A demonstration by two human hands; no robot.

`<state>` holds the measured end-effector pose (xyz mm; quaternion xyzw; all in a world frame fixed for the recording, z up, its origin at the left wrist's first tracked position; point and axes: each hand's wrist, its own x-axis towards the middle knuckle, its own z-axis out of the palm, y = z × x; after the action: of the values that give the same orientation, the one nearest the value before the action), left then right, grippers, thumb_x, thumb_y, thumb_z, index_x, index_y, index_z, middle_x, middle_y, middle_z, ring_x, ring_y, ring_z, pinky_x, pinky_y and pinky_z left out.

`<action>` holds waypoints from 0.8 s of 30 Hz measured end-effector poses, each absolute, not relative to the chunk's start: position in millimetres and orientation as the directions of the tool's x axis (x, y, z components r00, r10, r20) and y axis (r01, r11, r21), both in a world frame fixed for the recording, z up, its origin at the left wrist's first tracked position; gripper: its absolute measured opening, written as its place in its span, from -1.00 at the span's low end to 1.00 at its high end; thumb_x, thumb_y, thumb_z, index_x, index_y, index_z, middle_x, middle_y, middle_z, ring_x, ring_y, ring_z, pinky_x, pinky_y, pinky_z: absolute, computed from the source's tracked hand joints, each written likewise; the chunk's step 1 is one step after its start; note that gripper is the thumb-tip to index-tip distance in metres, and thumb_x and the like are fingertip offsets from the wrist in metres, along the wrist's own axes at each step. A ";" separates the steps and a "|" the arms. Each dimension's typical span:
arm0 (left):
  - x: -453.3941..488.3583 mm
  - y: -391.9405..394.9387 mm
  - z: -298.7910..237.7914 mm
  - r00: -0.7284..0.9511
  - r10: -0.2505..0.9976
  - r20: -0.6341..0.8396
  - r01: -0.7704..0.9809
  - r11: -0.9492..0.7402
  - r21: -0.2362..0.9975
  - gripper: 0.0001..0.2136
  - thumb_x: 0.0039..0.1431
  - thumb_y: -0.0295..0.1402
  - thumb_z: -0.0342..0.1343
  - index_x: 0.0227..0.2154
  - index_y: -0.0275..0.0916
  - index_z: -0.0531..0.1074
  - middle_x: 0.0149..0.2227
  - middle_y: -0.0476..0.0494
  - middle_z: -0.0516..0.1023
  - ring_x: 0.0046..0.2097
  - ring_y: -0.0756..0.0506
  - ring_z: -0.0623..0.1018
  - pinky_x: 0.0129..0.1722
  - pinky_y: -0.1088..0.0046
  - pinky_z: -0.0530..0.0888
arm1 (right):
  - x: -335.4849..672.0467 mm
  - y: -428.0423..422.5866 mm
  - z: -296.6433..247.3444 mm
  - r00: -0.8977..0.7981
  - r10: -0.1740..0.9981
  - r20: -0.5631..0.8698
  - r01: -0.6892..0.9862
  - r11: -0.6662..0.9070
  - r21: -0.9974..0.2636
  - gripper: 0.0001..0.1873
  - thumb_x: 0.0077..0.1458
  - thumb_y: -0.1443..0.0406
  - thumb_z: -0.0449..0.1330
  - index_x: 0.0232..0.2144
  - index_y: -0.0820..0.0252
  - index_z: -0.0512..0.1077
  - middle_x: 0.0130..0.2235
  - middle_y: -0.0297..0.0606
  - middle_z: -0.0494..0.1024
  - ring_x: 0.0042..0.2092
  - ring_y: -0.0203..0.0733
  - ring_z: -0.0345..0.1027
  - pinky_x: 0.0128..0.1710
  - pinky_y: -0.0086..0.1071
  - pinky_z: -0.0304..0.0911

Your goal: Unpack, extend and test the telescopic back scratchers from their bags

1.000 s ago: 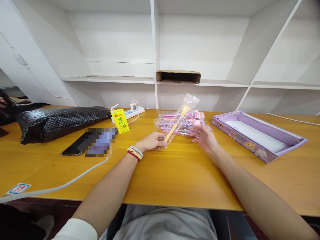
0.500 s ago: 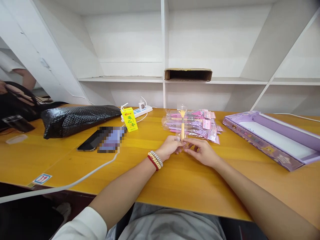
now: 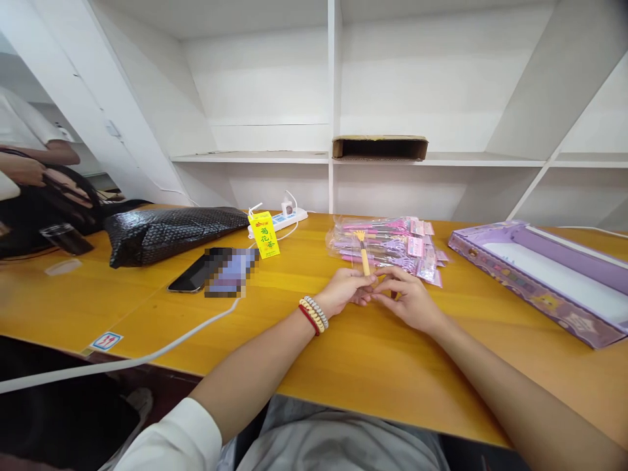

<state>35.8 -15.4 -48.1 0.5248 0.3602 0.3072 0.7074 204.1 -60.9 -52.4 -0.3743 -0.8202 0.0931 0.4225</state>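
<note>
My left hand (image 3: 349, 290) is closed around the lower handle of a small yellow back scratcher (image 3: 364, 254) with a hand-shaped head. It stands upright, tilted slightly left, and clear plastic seems to surround it. My right hand (image 3: 408, 299) meets the left one at the handle's bottom end, thumb and fingers bent together; what they pinch there is hidden. Just behind both hands lies a pile of pink and purple back scratchers (image 3: 392, 245) in clear plastic packets.
A purple open box (image 3: 530, 288) sits at right. On the left are a yellow drink carton (image 3: 263, 235), a power strip (image 3: 284, 221), a phone (image 3: 189, 271), a black bubble bag (image 3: 176, 232) and a white cable (image 3: 186, 335). A cardboard box (image 3: 380, 148) rests on the shelf. Another person is at far left.
The view has shifted, so everything sits a little further right. The back scratcher's head has tipped slightly to the left and lower. Both hands stay together at its base.
</note>
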 end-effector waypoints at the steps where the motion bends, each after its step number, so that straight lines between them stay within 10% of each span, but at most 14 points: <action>1: 35.9 -15.5 -48.1 0.555 0.809 -0.192 -0.053 0.265 0.963 -0.70 -0.11 -0.19 0.24 -0.47 -0.38 0.40 -0.55 -0.07 0.43 -0.56 0.07 0.42 -0.57 0.57 0.36 | 203.8 -61.4 -52.2 -0.359 0.707 0.610 0.546 0.689 -0.477 -0.86 0.07 0.26 0.12 -0.35 0.06 0.48 -0.12 -0.19 0.44 -0.13 -0.13 0.35 -0.26 -0.28 0.32; 14: 40.4 -11.6 -55.2 0.532 0.823 -0.198 -0.142 0.318 0.938 -0.89 0.04 -0.45 0.09 -0.39 -0.42 0.40 -0.47 -0.18 0.48 -0.49 0.03 0.49 -0.45 0.52 0.46 | 202.5 -65.0 -52.0 -0.337 0.819 0.464 0.604 0.566 -0.560 -0.84 0.14 0.26 0.03 -0.31 0.14 0.39 -0.24 -0.28 0.53 -0.31 -0.25 0.40 -0.39 -0.41 0.27; 20: 40.0 -15.7 -52.4 0.429 0.888 -0.167 -0.179 0.265 0.948 -0.33 -0.03 -0.46 0.17 0.12 -0.18 -0.03 -0.39 -0.11 0.51 -0.44 -0.03 0.53 -0.43 0.45 0.48 | 201.3 -65.2 -50.5 -0.268 0.866 0.422 0.588 0.494 -0.640 -0.84 0.12 0.21 0.06 -0.37 0.15 0.38 -0.30 -0.29 0.54 -0.28 -0.23 0.41 -0.34 -0.40 0.28; 24: 38.9 -14.2 -50.9 0.500 0.854 -0.143 -0.127 0.236 0.963 -0.48 0.05 -0.25 0.12 0.07 -0.15 0.11 -0.41 -0.09 0.48 -0.48 -0.02 0.52 -0.48 0.46 0.47 | 202.1 -62.4 -53.8 -0.177 0.900 0.398 0.560 0.425 -0.711 -0.79 0.09 0.15 0.08 -0.42 0.18 0.36 -0.37 -0.28 0.52 -0.36 -0.24 0.38 -0.38 -0.39 0.26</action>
<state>38.9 -14.2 -50.9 0.5093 0.3568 0.3503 0.7004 202.1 -62.4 -53.8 -0.4944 -0.7384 0.2079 0.4088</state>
